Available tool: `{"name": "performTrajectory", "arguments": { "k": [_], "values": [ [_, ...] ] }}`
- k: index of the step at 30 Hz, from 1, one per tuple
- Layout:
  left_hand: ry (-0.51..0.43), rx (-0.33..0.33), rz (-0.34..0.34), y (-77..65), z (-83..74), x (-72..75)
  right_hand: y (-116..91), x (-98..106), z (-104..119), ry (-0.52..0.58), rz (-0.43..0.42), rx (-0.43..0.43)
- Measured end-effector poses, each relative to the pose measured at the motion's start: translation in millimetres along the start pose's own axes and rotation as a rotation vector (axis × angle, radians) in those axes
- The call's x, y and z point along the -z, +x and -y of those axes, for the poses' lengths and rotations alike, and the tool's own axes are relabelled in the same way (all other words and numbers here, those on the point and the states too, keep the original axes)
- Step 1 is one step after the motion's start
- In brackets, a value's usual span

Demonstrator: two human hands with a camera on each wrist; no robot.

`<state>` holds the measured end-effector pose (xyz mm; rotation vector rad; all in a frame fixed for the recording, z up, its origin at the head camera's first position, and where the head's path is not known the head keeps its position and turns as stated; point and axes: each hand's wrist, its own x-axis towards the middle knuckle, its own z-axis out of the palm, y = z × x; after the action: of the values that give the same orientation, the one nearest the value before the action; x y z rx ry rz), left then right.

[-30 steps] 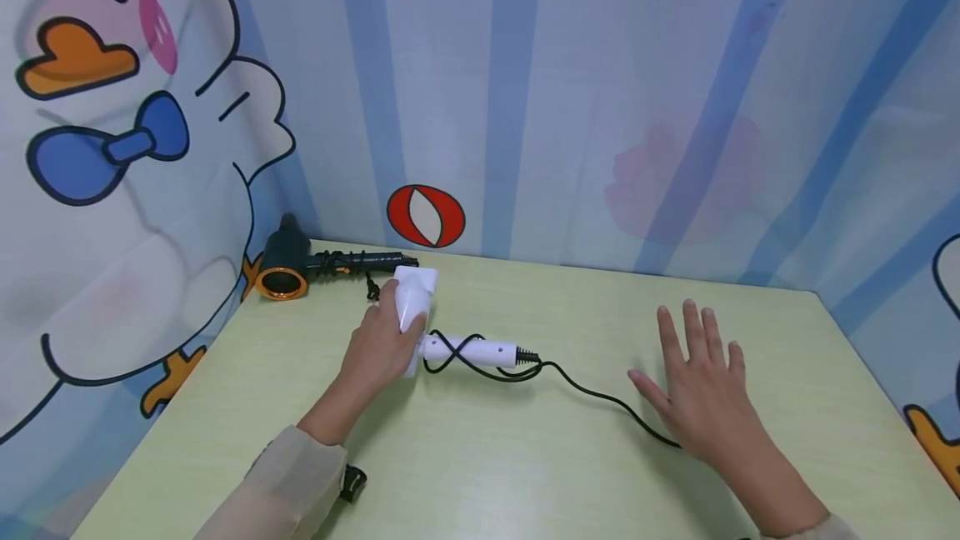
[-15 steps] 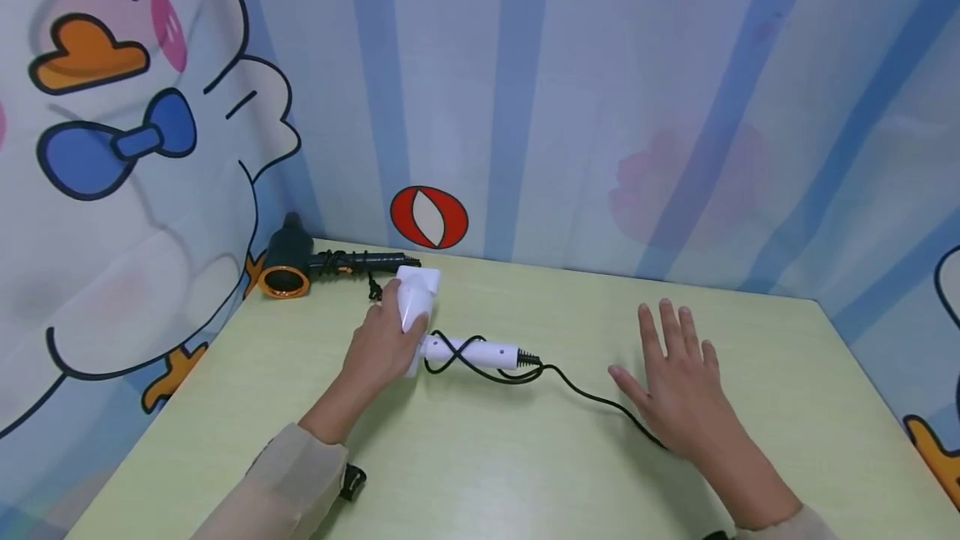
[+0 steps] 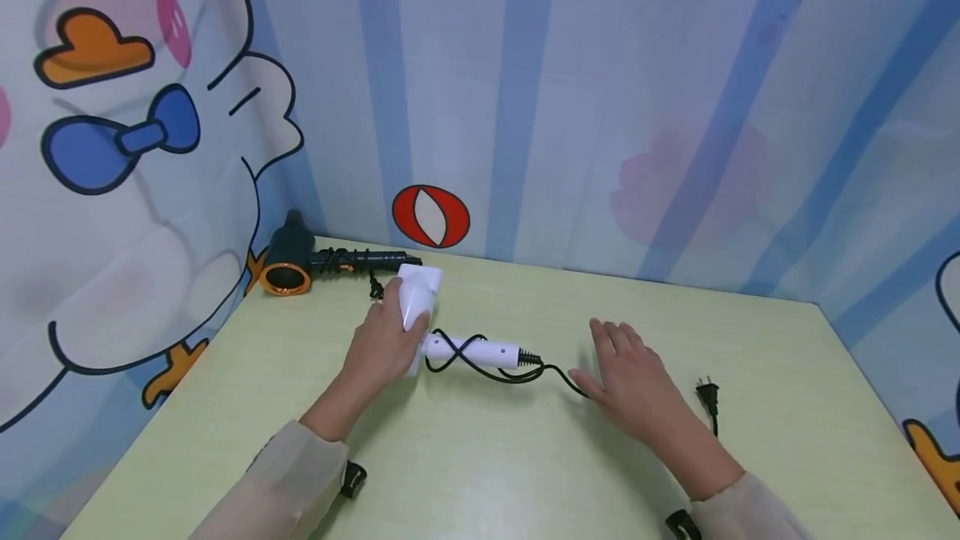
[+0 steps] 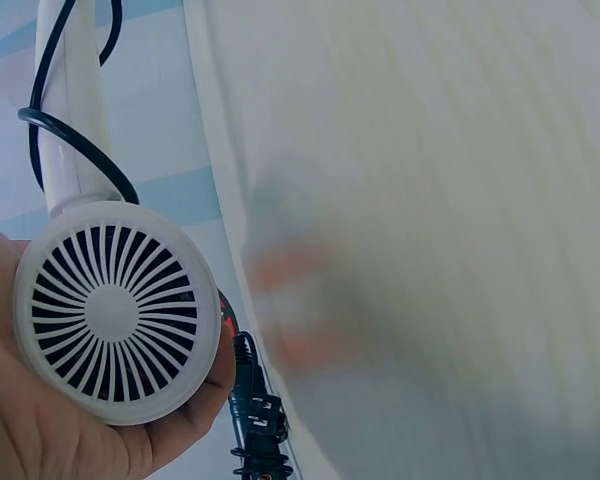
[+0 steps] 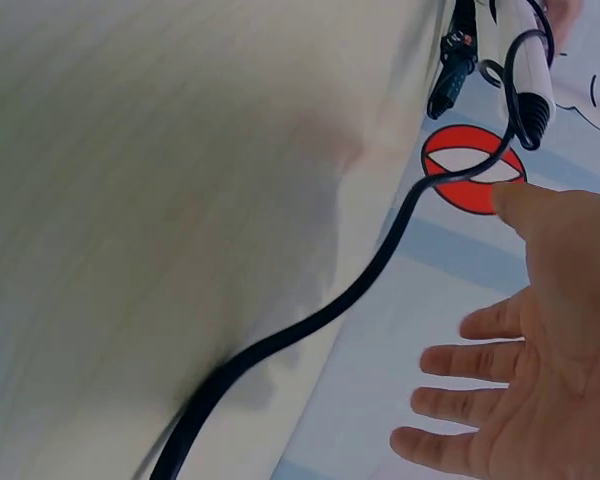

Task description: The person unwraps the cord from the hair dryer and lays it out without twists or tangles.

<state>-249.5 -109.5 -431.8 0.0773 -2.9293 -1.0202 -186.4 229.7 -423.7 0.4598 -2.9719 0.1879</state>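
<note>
My left hand (image 3: 384,336) grips the body of a white hair dryer (image 3: 417,297), thumb on one side and fingers round the other. Its round slatted intake grille (image 4: 112,312) faces the left wrist camera. The dryer's handle (image 3: 480,351) points right, with its black cord (image 3: 558,372) looped loosely round it. Over the cord my right hand (image 3: 630,386) hovers, fingers fairly straight and nothing held. In the right wrist view, the cord (image 5: 310,322) runs past the spread fingers (image 5: 470,360). To the right of that forearm lies the cord's two-pin plug (image 3: 707,396).
A black hair dryer with an orange rim (image 3: 285,277) lies at the back left of the pale table (image 3: 480,457), its cord wrapped round the handle. A printed cloth backdrop (image 3: 570,107) stands behind the table and along its sides.
My right hand has moved left along the cord toward the white hair dryer's handle, uncovering the plug. The left hand keeps its grip in nearly the same place.
</note>
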Motion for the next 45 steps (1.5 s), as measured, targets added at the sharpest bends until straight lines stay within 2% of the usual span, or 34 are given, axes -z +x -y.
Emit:
{"name": "performTrajectory", "arguments": {
  "k": [8, 13, 17, 25, 33, 39, 45],
  "values": [
    [-0.005, 0.004, 0.008, -0.5, -1.7, 1.1, 8, -11, 7, -0.040, 0.108, 0.090],
    [-0.005, -0.004, 0.005, -0.4, -1.2, 0.5, 12, -17, 8, -0.009, 0.083, 0.199],
    [-0.005, -0.007, 0.005, -0.6, -1.1, 0.4, 13, -19, 9, -0.008, 0.056, 0.228],
    [-0.006, -0.002, 0.004, -0.2, -0.4, 0.2, 14, -24, 12, 0.028, 0.081, 0.203],
    [-0.010, -0.004, 0.012, -1.9, -0.9, 1.0, 9, -23, 16, 0.077, 0.159, 0.099],
    [-0.009, -0.003, 0.008, -1.9, -1.3, 1.1, 8, -23, 19, 0.088, 0.129, 0.059],
    [-0.009, -0.003, 0.008, -2.2, -0.8, 0.5, 9, -26, 21, 0.006, 0.075, -0.022]
  ]
}}
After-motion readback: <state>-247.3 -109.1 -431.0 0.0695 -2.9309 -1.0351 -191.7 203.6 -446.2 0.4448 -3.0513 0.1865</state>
